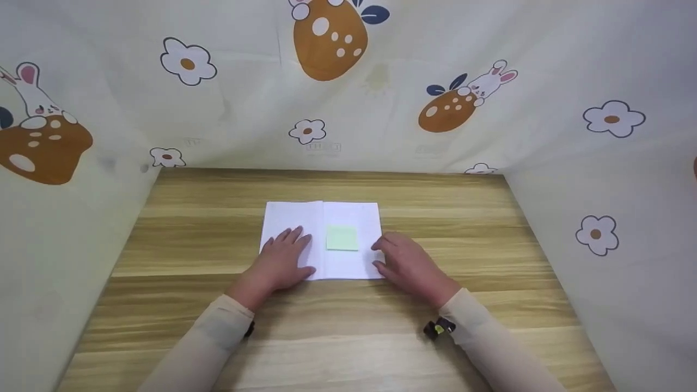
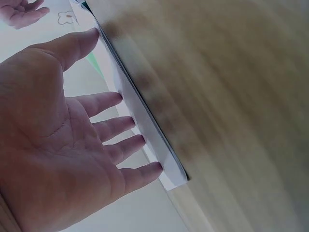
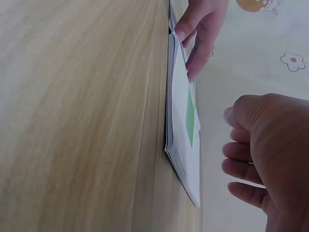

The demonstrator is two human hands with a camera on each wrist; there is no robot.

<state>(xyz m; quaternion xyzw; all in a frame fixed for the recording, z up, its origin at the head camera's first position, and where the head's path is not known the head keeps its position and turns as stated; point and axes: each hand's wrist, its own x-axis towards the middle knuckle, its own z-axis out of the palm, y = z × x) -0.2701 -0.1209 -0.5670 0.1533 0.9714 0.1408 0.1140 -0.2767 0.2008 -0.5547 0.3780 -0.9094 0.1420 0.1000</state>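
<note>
An open notebook (image 1: 351, 267) with white pages lies on the table, its spine running away from me. On its right page sits a pale green sticky note (image 1: 342, 238), which shows edge-on in the right wrist view. My left hand (image 1: 282, 262) rests on the left page with fingers spread, fingertips touching the paper in the left wrist view. By the notebook's right edge hovers my right hand (image 1: 405, 261), its fingers loosely bent and nothing between them. In the right wrist view a gap shows between this hand (image 3: 270, 150) and the page.
A wood-grain table (image 1: 435, 212) carries the notebook. Pale cloth walls (image 1: 245, 109) printed with flowers and rabbits enclose it at the back and both sides. A small dark device (image 1: 439, 328) is strapped at the right wrist.
</note>
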